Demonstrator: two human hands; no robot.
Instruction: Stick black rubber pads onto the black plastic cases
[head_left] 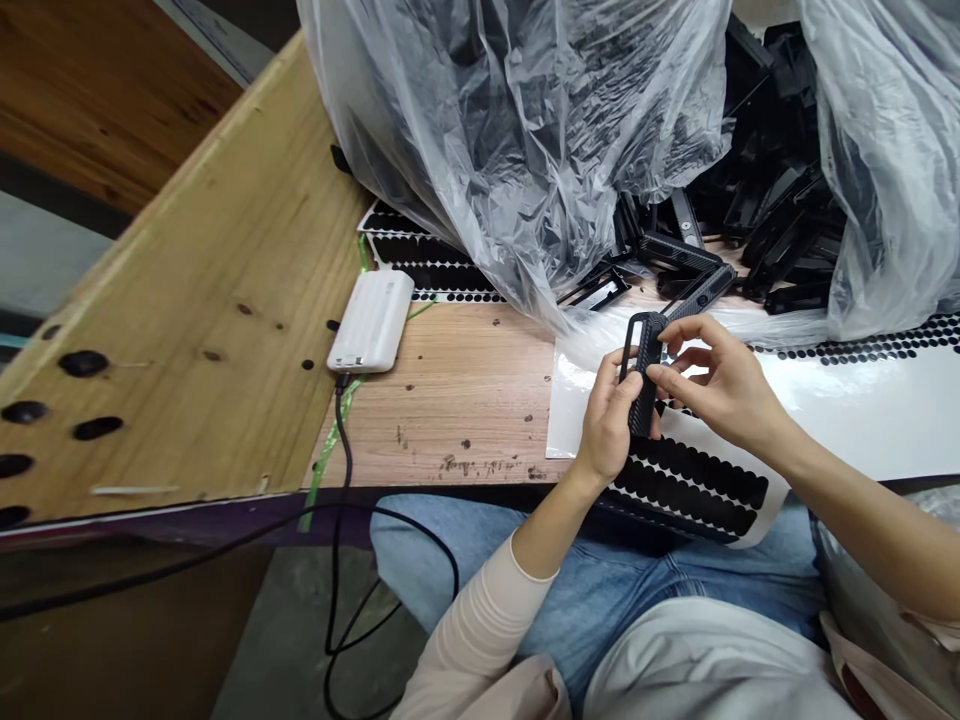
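My left hand (606,428) grips a black textured plastic part (640,400), which stands nearly upright and has an open loop at its top end. My right hand (724,385) reaches in from the right, its thumb and fingertips pinching the upper end of that part. Under both hands lies a glossy white backing sheet (847,410) carrying rows of black round dots (690,480). Similar black parts (690,290) lie just beyond my fingertips, at the edge of a heap (780,210) partly covered by clear plastic.
A clear plastic bag (510,110) bulges over the far side of the wooden table (450,400). More dotted sheets (427,278) lie under it. A white power bank (371,322) trails a black cable (341,460) over the table edge. A holed wooden board (187,300) rises at left.
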